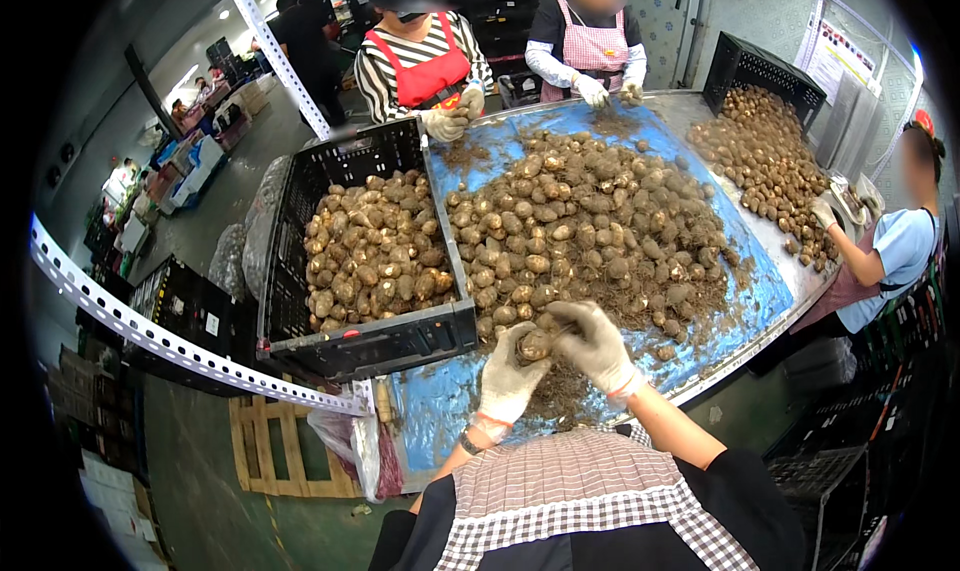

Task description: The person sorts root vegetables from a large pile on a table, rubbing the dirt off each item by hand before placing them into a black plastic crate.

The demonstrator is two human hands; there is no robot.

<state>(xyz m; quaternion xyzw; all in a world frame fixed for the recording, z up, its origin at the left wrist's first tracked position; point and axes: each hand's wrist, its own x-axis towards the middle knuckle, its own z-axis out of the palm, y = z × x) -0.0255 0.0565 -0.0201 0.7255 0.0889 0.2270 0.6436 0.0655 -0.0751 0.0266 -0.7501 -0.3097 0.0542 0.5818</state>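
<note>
My left hand, in a pale work glove, grips a round brown taro corm above the near edge of the table. Close on its right side is my gloved right hand, fingers curled toward the corm and slightly blurred. Whether those fingers pinch any root fibre cannot be made out. Just beyond both hands spreads a large heap of taro corms, with hairy root fibres among them. Loose fibre scraps lie beneath my hands on blue plastic sheeting.
A black plastic crate of corms stands at my left. Two gloved co-workers stand across the table. A third person is at the right, by a tipped crate and spilled corms. A perforated metal post rises behind the left crate.
</note>
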